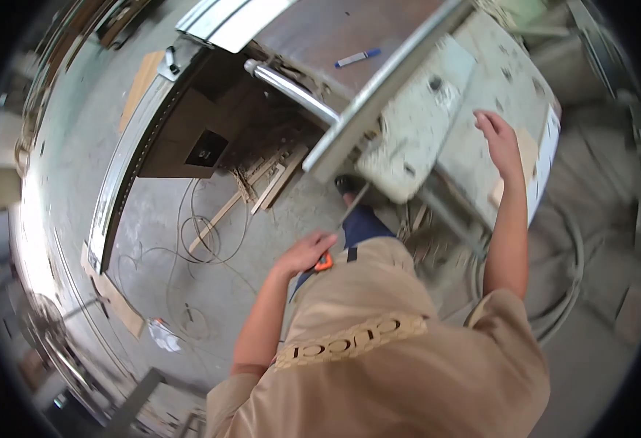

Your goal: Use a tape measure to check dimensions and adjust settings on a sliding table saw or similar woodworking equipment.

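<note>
Near my waist, my left hand (pixel 306 253) is closed around a tool with an orange-and-dark end (pixel 324 261). A long thin grey shaft (pixel 354 204) runs up and to the right from that hand; its exact kind is blurred. On the right, my right hand (pixel 501 142) is held over the worn pale machine table (pixel 481 80), fingers loosely bent and apart, with nothing visible in them. Below it, a light wooden piece (pixel 526 157) lies at the table's edge, partly covered by my forearm.
A blue-and-white marker (pixel 357 58) lies on the brown machine top (pixel 320 29). A metal rail (pixel 386 87) borders that top. At left stands a long metal beam (pixel 119 168). Wood strips (pixel 269 187) and looped cable (pixel 202 237) lie on the floor; a hose (pixel 576 270) curls at right.
</note>
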`<move>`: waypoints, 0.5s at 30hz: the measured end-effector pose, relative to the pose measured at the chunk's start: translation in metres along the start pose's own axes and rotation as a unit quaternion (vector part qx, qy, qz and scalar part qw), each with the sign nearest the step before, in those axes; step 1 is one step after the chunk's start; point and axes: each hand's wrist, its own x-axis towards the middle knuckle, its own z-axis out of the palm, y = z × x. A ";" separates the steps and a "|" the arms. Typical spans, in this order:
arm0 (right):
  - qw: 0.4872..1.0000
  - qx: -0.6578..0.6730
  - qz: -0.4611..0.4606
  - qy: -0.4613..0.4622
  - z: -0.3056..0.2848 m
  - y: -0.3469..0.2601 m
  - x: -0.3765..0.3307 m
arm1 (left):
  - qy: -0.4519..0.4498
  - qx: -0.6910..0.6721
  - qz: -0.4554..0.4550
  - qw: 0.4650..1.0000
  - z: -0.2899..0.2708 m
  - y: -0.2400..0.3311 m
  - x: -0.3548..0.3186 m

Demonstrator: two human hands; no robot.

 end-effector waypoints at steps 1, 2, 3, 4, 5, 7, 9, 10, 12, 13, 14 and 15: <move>0.999 -0.021 -0.007 0.033 -0.002 0.019 0.040 | 0.017 -0.015 0.000 1.000 -0.010 0.010 0.015; 0.998 -0.046 -0.012 0.039 -0.005 0.032 0.080 | -0.011 -0.041 -0.004 0.999 -0.015 0.013 0.019; 0.995 -0.076 -0.046 0.051 -0.005 0.044 0.116 | -0.044 -0.068 -0.010 0.997 -0.015 0.014 0.018; 0.989 -0.107 -0.082 0.061 -0.003 0.057 0.154 | -0.044 -0.066 -0.047 0.996 -0.016 0.019 0.018; 0.980 -0.171 -0.078 0.072 -0.008 0.078 0.192 | -0.060 -0.040 -0.034 0.997 -0.017 0.028 0.023; 0.974 -0.208 -0.064 0.060 -0.002 0.098 0.246 | -0.085 0.026 -0.053 0.995 -0.022 0.047 0.028; 0.970 -0.234 -0.025 0.067 -0.017 0.127 0.291 | -0.096 0.038 -0.053 0.993 -0.029 0.060 0.037; 0.975 -0.216 0.006 0.041 -0.014 0.126 0.303 | -0.074 0.029 -0.058 0.995 -0.028 0.060 0.037; 0.977 -0.209 0.030 0.018 -0.009 0.122 0.319 | -0.051 0.023 -0.068 0.996 -0.024 0.061 0.036; 0.976 -0.215 0.028 0.009 -0.012 0.122 0.325 | -0.036 0.034 -0.070 0.996 -0.023 0.062 0.038; 0.983 -0.165 0.068 -0.045 -0.012 0.115 0.328 | -0.034 0.024 -0.075 0.996 -0.023 0.065 0.039; 0.982 -0.115 0.112 -0.096 -0.012 0.110 0.328 | -0.031 0.005 -0.094 0.995 -0.022 0.068 0.038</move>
